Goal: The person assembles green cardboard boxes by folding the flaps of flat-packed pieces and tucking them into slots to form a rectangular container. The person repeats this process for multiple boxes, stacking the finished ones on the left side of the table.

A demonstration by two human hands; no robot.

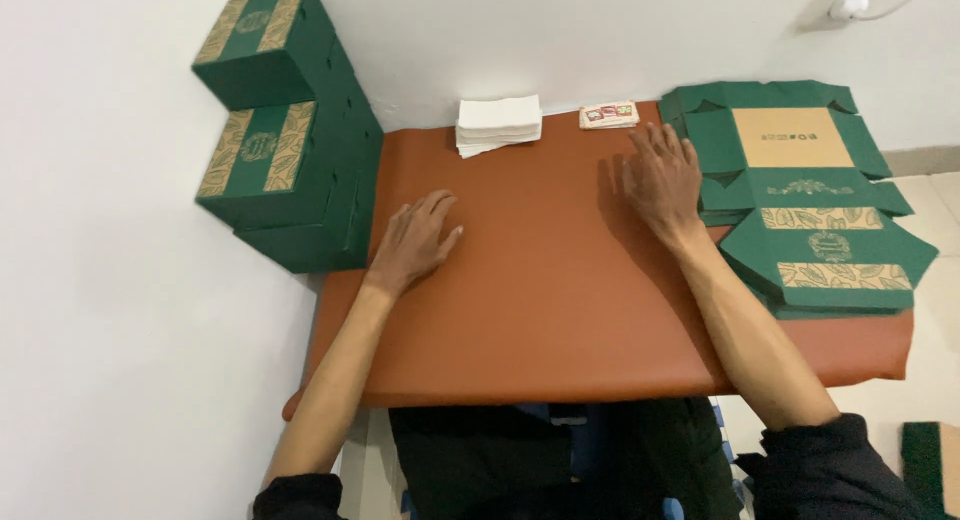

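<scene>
My left hand (415,242) lies flat, palm down, on the brown table top (540,300), fingers apart, holding nothing. My right hand (662,180) also rests palm down with spread fingers, just left of a stack of flat unfolded green boxes (810,195) with tan panels and leaf patterns; its fingers touch or nearly touch the stack's left edge. Assembled green boxes (285,130) stand stacked at the left, beside my left hand.
A pile of white paper sheets (499,123) and a small stack of coloured cards or stickers (608,115) lie at the table's far edge by the white wall. A white wall closes the left side. Tiled floor shows at the right.
</scene>
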